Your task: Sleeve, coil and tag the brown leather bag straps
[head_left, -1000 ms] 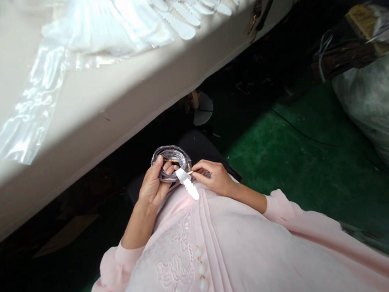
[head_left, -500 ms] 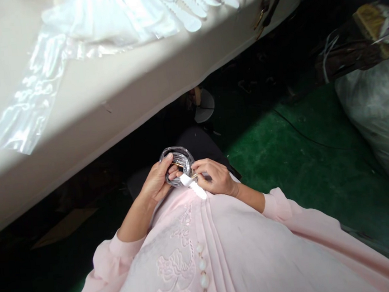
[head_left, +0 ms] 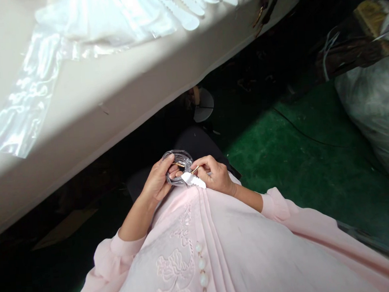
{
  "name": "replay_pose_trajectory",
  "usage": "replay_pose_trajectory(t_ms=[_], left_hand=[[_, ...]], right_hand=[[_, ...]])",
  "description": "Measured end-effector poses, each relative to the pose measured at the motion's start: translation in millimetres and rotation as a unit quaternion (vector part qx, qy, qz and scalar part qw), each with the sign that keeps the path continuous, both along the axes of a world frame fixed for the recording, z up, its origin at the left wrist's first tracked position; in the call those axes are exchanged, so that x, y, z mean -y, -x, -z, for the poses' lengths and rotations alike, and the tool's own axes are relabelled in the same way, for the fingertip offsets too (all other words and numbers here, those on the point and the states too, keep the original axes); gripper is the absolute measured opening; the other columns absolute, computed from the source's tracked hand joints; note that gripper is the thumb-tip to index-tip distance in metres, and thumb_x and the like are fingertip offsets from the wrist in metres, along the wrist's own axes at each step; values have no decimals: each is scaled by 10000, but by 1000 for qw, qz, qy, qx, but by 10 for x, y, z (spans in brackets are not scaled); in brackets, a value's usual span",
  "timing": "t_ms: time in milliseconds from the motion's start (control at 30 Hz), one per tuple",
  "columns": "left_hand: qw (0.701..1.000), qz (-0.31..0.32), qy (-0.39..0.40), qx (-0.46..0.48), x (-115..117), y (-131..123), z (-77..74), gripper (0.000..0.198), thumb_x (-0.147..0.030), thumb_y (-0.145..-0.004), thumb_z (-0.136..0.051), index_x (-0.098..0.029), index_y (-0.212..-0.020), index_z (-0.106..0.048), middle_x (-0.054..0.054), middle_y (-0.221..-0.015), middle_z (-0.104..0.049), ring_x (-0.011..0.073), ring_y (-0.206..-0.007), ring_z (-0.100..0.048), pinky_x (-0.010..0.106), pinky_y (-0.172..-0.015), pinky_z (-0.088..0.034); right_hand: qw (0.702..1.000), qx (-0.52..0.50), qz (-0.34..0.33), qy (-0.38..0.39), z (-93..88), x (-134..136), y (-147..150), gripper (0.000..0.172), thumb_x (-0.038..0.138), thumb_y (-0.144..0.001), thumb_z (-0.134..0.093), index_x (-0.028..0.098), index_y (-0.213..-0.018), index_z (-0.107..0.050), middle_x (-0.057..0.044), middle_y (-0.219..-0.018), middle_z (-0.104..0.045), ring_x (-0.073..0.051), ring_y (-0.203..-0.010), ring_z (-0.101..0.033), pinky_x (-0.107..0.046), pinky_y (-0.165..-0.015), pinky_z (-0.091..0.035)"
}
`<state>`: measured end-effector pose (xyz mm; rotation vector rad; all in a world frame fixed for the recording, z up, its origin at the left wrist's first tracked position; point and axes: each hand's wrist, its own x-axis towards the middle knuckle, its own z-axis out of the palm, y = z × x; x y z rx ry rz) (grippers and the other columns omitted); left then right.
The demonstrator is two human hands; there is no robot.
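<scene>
My left hand (head_left: 157, 182) is closed around a coiled item in a clear plastic bag (head_left: 177, 164), held over my lap below the table edge. My right hand (head_left: 214, 174) pinches the bag's side, where a thin gold-coloured metal piece (head_left: 194, 168) and a white notched tag (head_left: 193, 179) show. The tag lies between the two hands, pointing down towards my pink blouse. What is coiled inside the bag is hard to make out.
A beige table (head_left: 115, 98) fills the upper left, carrying clear plastic bags (head_left: 36, 91), a fan of white notched tags (head_left: 185, 6) and a brown strap (head_left: 267, 3) hanging over its edge. Green floor (head_left: 304, 154) and a large grey sack (head_left: 378, 111) lie to the right.
Both hands have stayed together with the bagged coil. The white tag has swung from hanging down to lying flatter against my right hand, and the view has shifted slightly.
</scene>
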<state>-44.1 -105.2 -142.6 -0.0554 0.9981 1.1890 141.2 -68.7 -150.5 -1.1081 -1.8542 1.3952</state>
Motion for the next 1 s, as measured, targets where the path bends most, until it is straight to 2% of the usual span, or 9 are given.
replay_pose_trajectory(t_ms=[133,267,367,500,567,633,733,800,1000], left_hand=[[996,-27,34,84,33,14,44,278,-202,-849,-729,-134,-687,-515,-65,-512,-419,21,-417,-368,148,-469,-422],[988,-60,35,137,97,53,43,292,-162,-891,-661,-134,-644,-509,-50,-508,-421,40,-437,-415,161,-479,-442],[984,-74,31,158,116,81,12,339,-168,-914,-633,-142,-612,-482,-42,-514,-418,52,-459,-437,177,-511,-472],[979,-97,40,175,77,75,-12,342,-180,-948,-594,-152,-630,-469,-44,-518,-415,47,-455,-435,163,-507,-466],[976,-120,30,179,50,55,-13,310,-159,-956,-575,-148,-661,-482,-53,-526,-409,32,-436,-414,149,-499,-456],[971,-144,10,188,31,35,-16,278,-141,-954,-576,-147,-689,-489,-59,-543,-407,21,-433,-410,135,-507,-455],[965,-166,-21,202,22,15,-40,268,-132,-959,-564,-148,-704,-483,-58,-563,-408,15,-442,-418,121,-514,-457],[964,-168,-28,205,30,16,-61,276,-133,-975,-529,-146,-703,-483,-57,-557,-403,14,-435,-413,117,-500,-452],[973,-130,-1,189,138,74,-49,339,-157,-974,-544,-152,-646,-463,-55,-521,-386,22,-412,-402,134,-467,-449]], right_hand=[[993,-71,64,66,60,20,14,63,247,-930,-529,198,-934,-568,-29,-847,-736,-124,-669,-723,-223,-626,-609],[986,-122,49,100,39,-4,35,73,253,-944,-541,190,-960,-574,-48,-895,-751,-131,-713,-736,-253,-673,-630],[986,-160,-7,35,-23,-63,58,43,191,-942,-542,190,-926,-582,-75,-995,-756,-141,-782,-744,-279,-721,-628],[974,-144,-114,-134,-113,-133,74,201,107,-946,-496,199,-811,-613,-69,-983,-770,-157,-888,-738,-300,-798,-605],[971,-132,-107,-167,-135,-139,67,207,91,-947,-484,199,-882,-648,-72,-980,-767,-166,-938,-731,-312,-832,-600],[978,-119,-50,-166,-131,-127,56,208,81,-936,-492,191,-973,-664,-79,-988,-751,-169,-954,-721,-306,-827,-601],[989,-95,41,-105,-101,-102,47,200,81,-917,-513,187,-977,-672,-54,-943,-712,-136,-819,-715,-250,-715,-596],[992,-91,76,-42,-89,-93,53,175,96,-906,-523,185,-923,-674,-31,-905,-684,-109,-713,-697,-224,-643,-580],[969,-136,148,144,-129,-119,92,87,156,-818,-585,174,-802,-668,-5,-786,-669,-98,-598,-635,-229,-588,-542]])
